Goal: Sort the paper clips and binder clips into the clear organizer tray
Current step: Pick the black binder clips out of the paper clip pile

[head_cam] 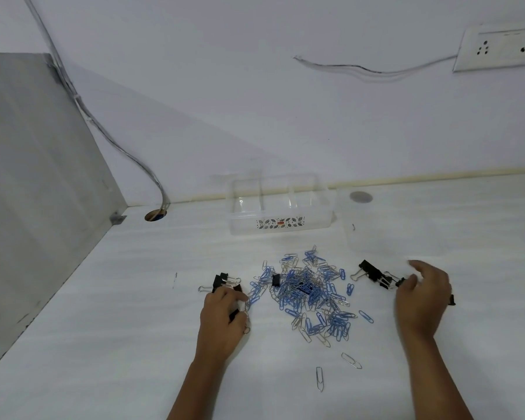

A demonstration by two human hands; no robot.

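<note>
A heap of blue and silver paper clips (311, 294) lies mid-table, with one black binder clip (275, 280) in its left part. Behind it stands the clear organizer tray (281, 225), its compartments holding nothing I can see. My left hand (223, 322) rests left of the heap, fingers closed on a black binder clip (234, 315), beside a small group of binder clips (225, 281). My right hand (422, 301) hovers right of the heap, blurred, fingers spread, its thumb touching a row of black binder clips (375, 274). One more binder clip (452, 299) peeks out from behind that hand.
A clear lid (388, 225) lies right of the tray. Two stray silver paper clips (319, 378) (351, 360) sit near the front. A cable hole (155, 214) is at the back left beside a grey partition (37, 183). A wall socket (500, 48) hangs at the upper right.
</note>
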